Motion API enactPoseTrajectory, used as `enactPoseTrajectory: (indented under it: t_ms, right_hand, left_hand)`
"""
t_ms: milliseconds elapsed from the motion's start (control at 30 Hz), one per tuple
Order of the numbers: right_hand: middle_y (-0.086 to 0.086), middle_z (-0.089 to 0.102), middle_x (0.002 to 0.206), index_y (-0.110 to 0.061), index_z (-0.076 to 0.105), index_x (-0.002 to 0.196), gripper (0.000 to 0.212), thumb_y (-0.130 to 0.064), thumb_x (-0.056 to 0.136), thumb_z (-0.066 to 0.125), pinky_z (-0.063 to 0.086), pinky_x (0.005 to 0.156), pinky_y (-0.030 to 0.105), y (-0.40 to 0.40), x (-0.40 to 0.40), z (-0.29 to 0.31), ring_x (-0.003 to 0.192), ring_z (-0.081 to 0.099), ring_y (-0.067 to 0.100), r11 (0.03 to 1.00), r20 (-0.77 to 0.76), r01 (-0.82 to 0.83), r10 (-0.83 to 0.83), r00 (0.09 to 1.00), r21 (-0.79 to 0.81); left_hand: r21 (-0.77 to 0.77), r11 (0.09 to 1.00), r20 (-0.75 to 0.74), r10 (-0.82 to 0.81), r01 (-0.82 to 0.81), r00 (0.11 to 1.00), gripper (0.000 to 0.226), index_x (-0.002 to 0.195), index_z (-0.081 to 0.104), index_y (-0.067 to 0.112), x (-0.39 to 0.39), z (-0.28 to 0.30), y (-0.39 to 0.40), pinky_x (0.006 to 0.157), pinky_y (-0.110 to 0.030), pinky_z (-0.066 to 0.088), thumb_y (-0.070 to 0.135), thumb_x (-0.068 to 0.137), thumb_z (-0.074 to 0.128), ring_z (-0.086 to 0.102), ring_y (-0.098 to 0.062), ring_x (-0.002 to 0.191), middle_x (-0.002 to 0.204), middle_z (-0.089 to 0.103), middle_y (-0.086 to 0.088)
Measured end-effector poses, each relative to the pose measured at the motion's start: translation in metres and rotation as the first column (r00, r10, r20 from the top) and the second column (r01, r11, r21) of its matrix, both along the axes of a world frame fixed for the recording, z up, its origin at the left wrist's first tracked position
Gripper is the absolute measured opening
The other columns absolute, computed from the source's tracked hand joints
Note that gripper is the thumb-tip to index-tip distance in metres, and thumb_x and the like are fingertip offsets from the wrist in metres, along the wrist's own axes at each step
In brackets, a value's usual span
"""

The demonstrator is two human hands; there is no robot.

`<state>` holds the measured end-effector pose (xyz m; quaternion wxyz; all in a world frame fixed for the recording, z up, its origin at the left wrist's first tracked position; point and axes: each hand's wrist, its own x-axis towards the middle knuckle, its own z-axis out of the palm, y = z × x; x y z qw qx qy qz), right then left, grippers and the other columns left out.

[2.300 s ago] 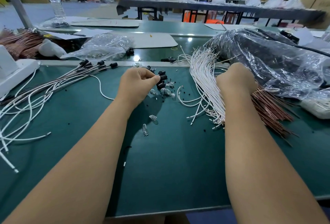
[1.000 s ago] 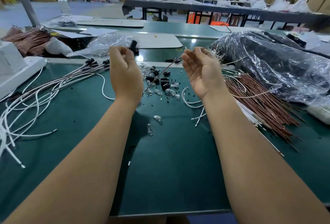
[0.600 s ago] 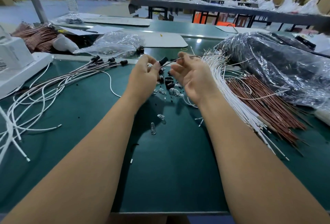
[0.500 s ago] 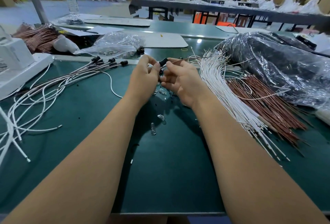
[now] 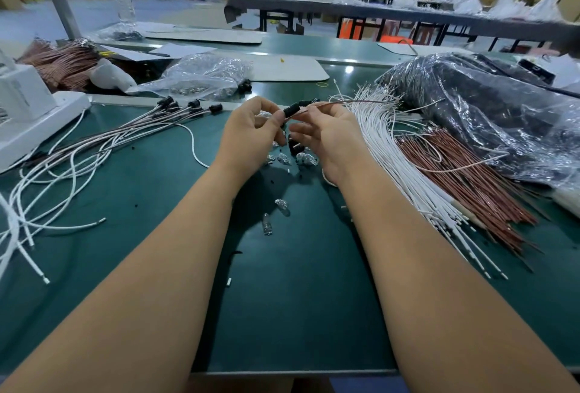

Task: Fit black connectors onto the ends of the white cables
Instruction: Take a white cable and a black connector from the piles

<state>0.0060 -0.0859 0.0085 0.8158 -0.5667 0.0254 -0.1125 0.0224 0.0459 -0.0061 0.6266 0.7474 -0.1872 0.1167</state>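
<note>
Both forearms reach in from the near edge over the green bench, same as half a second ago. A few small clear glass bulbs lie loose on the mat between the arms, unmoved. Further in, the hands meet over the little pile of loose black connectors and bulbs. Left hand has its grip narrow, thumb and forefinger pinching a black connector; it sits at about the same spot as before. Right hand pinches a thin brownish cable with its grip closed on it, fingers curled; the cable end meets the connector's right end, and the rest runs off to the right above the bundle. Compared with the frame a second back, the hands are lower and close together, with the cable tip now at the connector instead of apart. Whether the end is fully seated, cannot tell. Right of the hands, the white cables fan across the bench, beside a bundle of red-brown wires. Left, finished cables with black ends lie spread out, unchanged. Farther back, a clear plastic bag and a large dark plastic-wrapped bag.
</note>
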Motion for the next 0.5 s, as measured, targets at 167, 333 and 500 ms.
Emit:
enactPoseTrajectory:
  t_ms: [167, 333, 500]
  right_hand:
    - [0.015, 0.071, 0.077, -0.007, 0.045, 0.093, 0.013, -0.004, 0.103, 0.037, 0.057, 0.055, 0.026, -0.007, 0.0, 0.001, 0.064, 0.07, 0.024, 0.981, 0.056, 0.06, -0.071, 0.996, 0.182]
    - [0.019, 0.067, 0.078, -0.007, 0.042, 0.097, 0.009, -0.004, 0.103, 0.037, 0.058, 0.058, 0.028, -0.013, -0.002, 0.006, 0.063, 0.068, 0.025, 0.935, 0.07, 0.143, -0.174, 0.982, 0.325]
    - [0.014, 0.066, 0.074, -0.007, 0.043, 0.1, 0.006, -0.003, 0.102, 0.04, 0.057, 0.058, 0.027, -0.022, -0.004, 0.009, 0.059, 0.064, 0.021, 0.933, 0.088, 0.2, -0.236, 0.968, 0.301]
  left_hand:
    - [0.015, 1.0, -0.031, -0.004, 0.005, 1.0, 0.009, 0.096, 0.059, 0.006, 0.002, -0.001, 0.004, 0.038, -0.012, 0.029, 0.015, 0.097, 0.057, 0.037, -0.001, 0.033, 0.065, 0.065, -0.009]
    - [0.046, 0.998, -0.026, 0.036, -0.035, 0.999, 0.012, 0.097, 0.063, 0.004, 0.006, -0.004, 0.008, 0.041, -0.009, 0.032, 0.016, 0.095, 0.061, 0.042, 0.001, 0.036, 0.067, 0.065, -0.01]
    - [0.068, 0.997, -0.013, 0.041, -0.04, 0.999, 0.003, 0.09, 0.066, 0.009, 0.008, -0.004, 0.009, 0.055, -0.012, 0.04, 0.012, 0.091, 0.065, 0.052, -0.016, 0.063, 0.072, 0.062, -0.013]
